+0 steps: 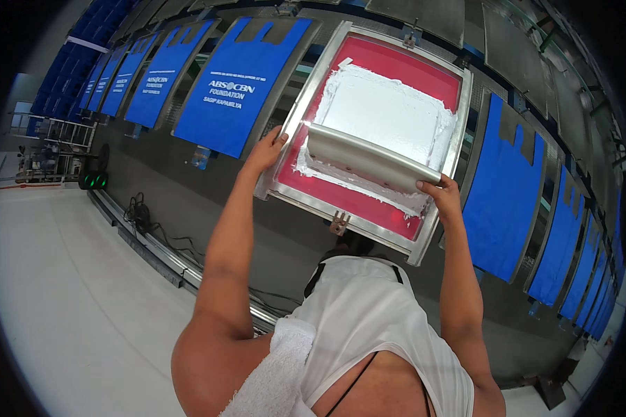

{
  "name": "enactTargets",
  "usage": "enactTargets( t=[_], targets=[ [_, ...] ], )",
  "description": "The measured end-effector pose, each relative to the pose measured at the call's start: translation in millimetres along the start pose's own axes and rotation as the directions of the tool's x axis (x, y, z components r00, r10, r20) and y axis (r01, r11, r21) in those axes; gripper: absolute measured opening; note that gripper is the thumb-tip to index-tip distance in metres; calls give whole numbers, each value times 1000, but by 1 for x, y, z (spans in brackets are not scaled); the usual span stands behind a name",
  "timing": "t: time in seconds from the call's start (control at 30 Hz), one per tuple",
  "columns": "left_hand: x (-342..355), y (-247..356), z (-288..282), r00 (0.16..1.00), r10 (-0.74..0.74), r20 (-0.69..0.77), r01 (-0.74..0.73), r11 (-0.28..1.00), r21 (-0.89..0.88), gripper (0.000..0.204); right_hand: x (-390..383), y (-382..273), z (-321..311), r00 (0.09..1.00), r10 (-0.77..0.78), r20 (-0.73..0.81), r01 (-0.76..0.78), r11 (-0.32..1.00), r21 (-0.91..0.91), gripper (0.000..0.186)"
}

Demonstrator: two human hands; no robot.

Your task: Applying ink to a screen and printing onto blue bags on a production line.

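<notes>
In the head view, a screen-printing frame [307,105] with metal rails is seen at upper centre, set at a slant in front of the wearer. Red mesh [403,66] is stretched inside it, and much of the mesh is covered by white ink [386,111], smeared unevenly along its borders. A squeegee [372,156] with a long metal bar is positioned across the lower part of the inked area, its left end placed higher in the view than its right.

The squeegee's right end is gripped by the right hand [446,196], with the fingers closed around the bar. The frame's left rail is gripped by the left hand [266,151], its fingers bent over the edge; the squeegee is not touched by it. Metal clamps are noted at the frame's far side [411,35] and near side [339,222].

The frame is flanked by rows of flat boards bearing blue panels. On the nearest left panel [240,83], white printing is observed; the nearest right panel [504,187] is seen as plain blue. A white top [375,299] is worn, and a white towel [278,368] is draped at the left shoulder. Dark cables [139,212] are bunched at lower left, beside a metal track.
</notes>
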State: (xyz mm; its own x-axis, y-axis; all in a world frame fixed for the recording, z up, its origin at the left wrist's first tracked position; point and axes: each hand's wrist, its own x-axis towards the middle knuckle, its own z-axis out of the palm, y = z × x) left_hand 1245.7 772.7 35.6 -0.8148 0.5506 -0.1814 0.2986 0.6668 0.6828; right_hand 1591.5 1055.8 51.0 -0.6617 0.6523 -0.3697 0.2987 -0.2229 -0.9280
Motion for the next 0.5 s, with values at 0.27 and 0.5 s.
enactTargets(
  t=[0.27,0.5],
  targets=[
    [-13,11,4,996,39,80,-3,914,-406,42,-16,-32,-12,997,63,-53,-62,998,7,32],
    [10,-15,37,987,71,146,-16,937,-349,50,-29,-36,1,978,41,-203,-55,997,-62,30]
  ],
)
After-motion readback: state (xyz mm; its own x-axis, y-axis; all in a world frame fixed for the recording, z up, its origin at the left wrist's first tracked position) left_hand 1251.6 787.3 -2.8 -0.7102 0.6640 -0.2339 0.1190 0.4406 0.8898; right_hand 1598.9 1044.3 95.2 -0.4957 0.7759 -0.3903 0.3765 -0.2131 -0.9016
